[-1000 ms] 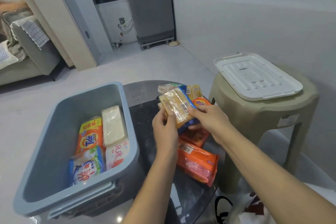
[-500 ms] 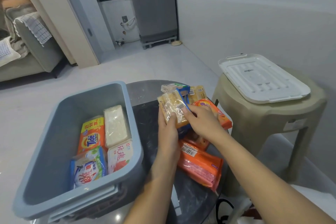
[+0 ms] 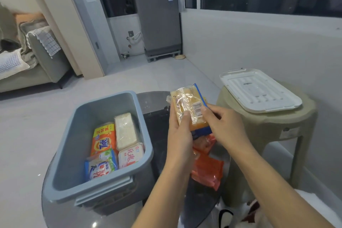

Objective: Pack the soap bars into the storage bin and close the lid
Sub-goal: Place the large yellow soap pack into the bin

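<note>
Both hands, left hand (image 3: 180, 131) and right hand (image 3: 224, 126), grip the yellow plastic-wrapped soap bar (image 3: 188, 109) beside the open grey plastic storage bin (image 3: 74, 153), apparently for loading; white lid (image 3: 259, 91) waits on the beige stool (image 3: 268, 126).

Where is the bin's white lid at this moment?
In the head view the white lid lies flat on the beige stool at right, apart from the grey storage bin on the left.
</note>
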`<state>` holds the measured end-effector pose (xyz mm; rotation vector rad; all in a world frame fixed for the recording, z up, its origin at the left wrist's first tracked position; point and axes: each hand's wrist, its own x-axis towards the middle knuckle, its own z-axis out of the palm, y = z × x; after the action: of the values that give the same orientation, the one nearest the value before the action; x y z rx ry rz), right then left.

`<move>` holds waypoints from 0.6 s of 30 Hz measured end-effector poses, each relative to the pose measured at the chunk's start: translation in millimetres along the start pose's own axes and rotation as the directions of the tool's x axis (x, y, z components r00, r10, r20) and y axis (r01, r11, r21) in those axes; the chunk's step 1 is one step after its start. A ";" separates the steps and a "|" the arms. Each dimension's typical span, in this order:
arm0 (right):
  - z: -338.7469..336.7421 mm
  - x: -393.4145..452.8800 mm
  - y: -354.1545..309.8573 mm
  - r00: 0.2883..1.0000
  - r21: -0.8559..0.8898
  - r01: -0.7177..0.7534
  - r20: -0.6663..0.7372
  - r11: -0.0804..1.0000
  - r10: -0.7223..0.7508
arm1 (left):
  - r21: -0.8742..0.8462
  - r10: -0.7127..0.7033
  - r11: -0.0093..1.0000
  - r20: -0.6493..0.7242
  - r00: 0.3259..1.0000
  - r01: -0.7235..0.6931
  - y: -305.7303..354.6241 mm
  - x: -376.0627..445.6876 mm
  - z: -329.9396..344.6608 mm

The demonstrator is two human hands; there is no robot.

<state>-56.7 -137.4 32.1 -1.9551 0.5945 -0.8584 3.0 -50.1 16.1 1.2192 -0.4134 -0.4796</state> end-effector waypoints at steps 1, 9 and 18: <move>-3.0 -2.3 -5.9 1.000 0.012 0.019 -0.009 1.000 -0.019 | 0.009 0.009 1.000 0.013 1.000 -0.010 8.3 -3.6 0.3; -1.1 -16.7 -66.5 0.977 0.113 0.209 0.031 0.971 -0.213 | 0.105 0.185 0.977 0.033 0.982 -0.188 68.1 -29.2 -24.6; 54.7 -17.9 -109.0 0.949 0.310 0.180 0.194 0.934 -0.247 | 0.162 0.184 0.969 0.013 0.983 -0.184 125.0 -35.0 -94.5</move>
<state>-19.0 -42.6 101.3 -1.8350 0.1094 -0.7869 41.3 77.2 106.0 1.3243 -0.5675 -0.2887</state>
